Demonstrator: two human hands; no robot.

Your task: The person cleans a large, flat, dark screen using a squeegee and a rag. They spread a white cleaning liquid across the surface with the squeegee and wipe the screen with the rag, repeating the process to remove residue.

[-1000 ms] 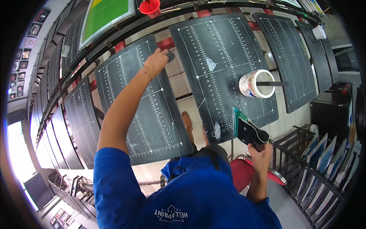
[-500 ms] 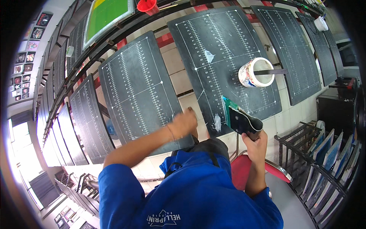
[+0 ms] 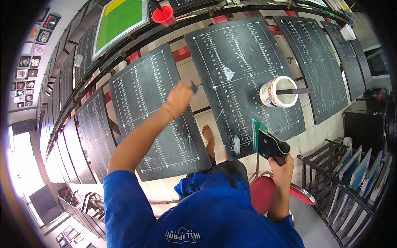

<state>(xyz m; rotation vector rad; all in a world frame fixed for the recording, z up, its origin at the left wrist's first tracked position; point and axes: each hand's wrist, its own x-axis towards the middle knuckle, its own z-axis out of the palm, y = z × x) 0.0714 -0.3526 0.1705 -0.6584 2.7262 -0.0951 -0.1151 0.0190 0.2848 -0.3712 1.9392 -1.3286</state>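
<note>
My right hand [image 3: 282, 171] is closed on a squeegee with a curved black grip and a green blade [image 3: 268, 142], held up near the front edge of a dark board [image 3: 235, 99] printed with white ruler marks. My left hand [image 3: 180, 99] reaches out over the right edge of another marked board [image 3: 142, 107]. Its fingers are closed round a small dark thing [image 3: 194, 87], too small and blurred to name. On the board ahead stands a white paint-stained tub [image 3: 269, 94], with a flat dark stick [image 3: 295, 91] lying across its mouth.
Whitish smears [image 3: 236, 144] mark the board ahead. A red cup [image 3: 163, 16] and a framed green screen [image 3: 121, 27] are on the far rack. Close by on the right are a red chair [image 3: 262, 193] and a black rack [image 3: 331, 186] of framed screens. More boards line both sides.
My left hand has moved away from my body, over the left board, and the small dark thing now shows at its fingers. The squeegee in my right hand sits slightly lower and farther right.
</note>
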